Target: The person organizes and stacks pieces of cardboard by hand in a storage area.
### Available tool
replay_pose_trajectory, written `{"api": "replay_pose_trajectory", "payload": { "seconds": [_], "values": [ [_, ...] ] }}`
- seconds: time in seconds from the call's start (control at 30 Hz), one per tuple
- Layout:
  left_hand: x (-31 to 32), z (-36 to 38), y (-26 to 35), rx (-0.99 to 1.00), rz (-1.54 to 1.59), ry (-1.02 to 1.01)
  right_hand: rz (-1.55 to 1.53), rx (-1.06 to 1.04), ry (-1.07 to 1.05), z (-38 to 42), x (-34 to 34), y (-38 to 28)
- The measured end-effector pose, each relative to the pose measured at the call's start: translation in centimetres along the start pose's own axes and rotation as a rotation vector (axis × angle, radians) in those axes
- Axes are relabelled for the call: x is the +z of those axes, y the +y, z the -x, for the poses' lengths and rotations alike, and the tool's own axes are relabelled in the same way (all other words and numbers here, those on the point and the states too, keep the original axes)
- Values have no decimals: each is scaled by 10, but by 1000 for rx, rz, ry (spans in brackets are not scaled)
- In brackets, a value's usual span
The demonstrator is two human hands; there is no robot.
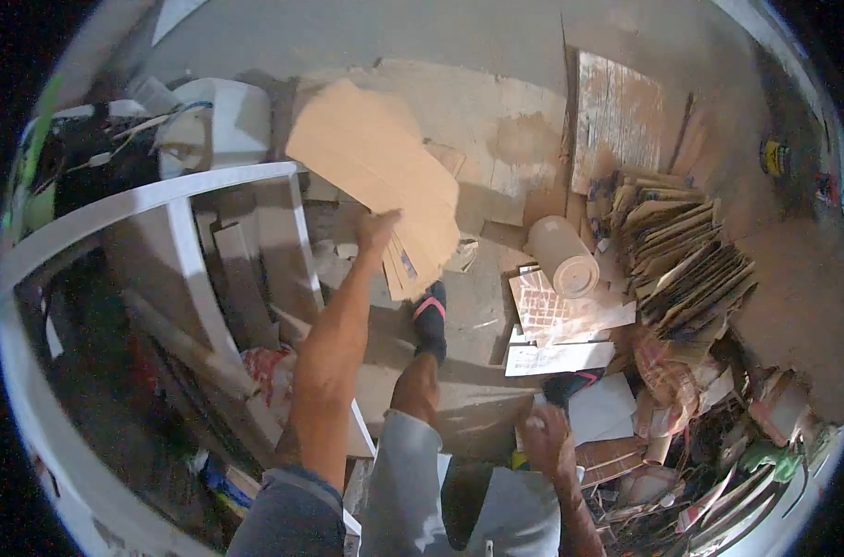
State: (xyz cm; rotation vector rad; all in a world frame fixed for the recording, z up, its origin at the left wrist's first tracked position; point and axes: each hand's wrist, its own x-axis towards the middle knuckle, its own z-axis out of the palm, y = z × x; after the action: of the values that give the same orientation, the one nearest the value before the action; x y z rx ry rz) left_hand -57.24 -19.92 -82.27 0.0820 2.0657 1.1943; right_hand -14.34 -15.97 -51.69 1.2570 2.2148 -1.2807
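My left hand [380,232] is closed on the near edge of a fanned stack of brown cardboard sheets [376,153], held out above the floor ahead of my feet. Dark print shows on a lower sheet of the stack. Down by my right leg, my right hand [549,444] has its fingers curled in, and what they hold, if anything, cannot be made out. A small yellow-green bit [519,459] shows beside that hand. White and printed sheets [559,357] lie on the floor just beyond it.
A white frame [190,269] stands along my left. A cardboard-coloured cylinder [571,265] lies right of centre, next to a leaning row of cardboard pieces [682,251]. Scrap and sticks [663,492] are heaped at lower right. A worn board [617,121] lies at the back.
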Motion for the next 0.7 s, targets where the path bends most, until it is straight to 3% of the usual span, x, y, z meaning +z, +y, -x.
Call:
{"api": "replay_pose_trajectory", "payload": {
  "seconds": [0.1,0.13,0.2,0.23,0.27,0.3,0.33,0.4,0.43,0.5,0.57,0.6,0.63,0.7],
  "values": [
    [4,77,61,51,76,-147,-115,13,133,-45,-50,-42],
    [4,108,95,140,-61,-168,-121,60,185,-61,-63,-53],
    [9,180,171,-1,-100,-250,50,25,300,-94,-89,-54],
    [17,201,177,123,-128,-272,51,-92,339,-108,-115,-71],
    [20,230,208,-130,-207,-340,54,-206,377,-114,-140,-85],
    [29,249,202,127,-189,-386,75,-248,405,-122,-152,-78],
    [28,279,254,109,-402,-363,98,-283,435,-130,-159,-61],
    [53,309,235,198,-156,-427,843,-613,499,-127,-176,-6],
    [63,323,231,201,-110,-441,1368,-758,576,-119,-184,21],
    [81,347,233,206,-19,-473,1771,-716,506,-67,-198,31],
    [90,375,245,-28,142,-569,2164,-720,449,-16,-203,46],
    [97,388,252,-148,217,-627,2490,-681,490,5,-185,78],
    [107,403,259,-1,9,-509,2814,-658,526,25,-168,109],
    [120,431,256,-199,233,-603,3960,-441,493,73,-152,145]
  ]
}}
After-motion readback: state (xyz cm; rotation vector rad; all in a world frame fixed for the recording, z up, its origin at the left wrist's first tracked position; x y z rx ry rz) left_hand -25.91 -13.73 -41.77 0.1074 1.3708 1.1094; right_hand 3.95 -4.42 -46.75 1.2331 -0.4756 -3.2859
